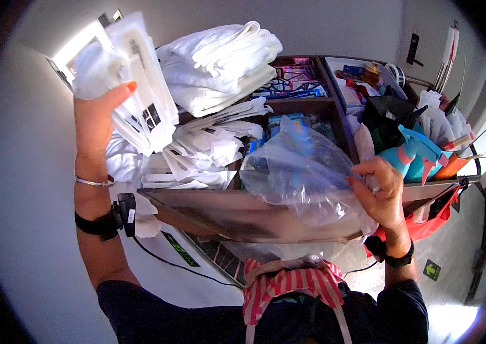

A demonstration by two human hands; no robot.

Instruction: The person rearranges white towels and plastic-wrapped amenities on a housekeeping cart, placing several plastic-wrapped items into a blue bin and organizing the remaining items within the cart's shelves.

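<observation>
My left hand (97, 114), raised at the left with its thumb across the front, grips a bundle of flat white packets (146, 88). Dark print shows on the packets; their contents cannot be made out. Similar loose white packets (213, 144) lie fanned out in the cart's left section. At the right, my right hand (379, 189) pinches the gathered edge of a clear plastic bag (299, 167). The bag hangs over the front edge of the brown cart (234, 215) and covers part of a compartment. Nothing distinct shows inside the bag.
Folded white towels (221, 64) are stacked behind the packets. Small boxed items (292, 79) fill a rear compartment. Blue spray bottles (415, 150) stand at the right, above a red bag (436, 219) on the cart's side. A wall (23, 172) runs along the left.
</observation>
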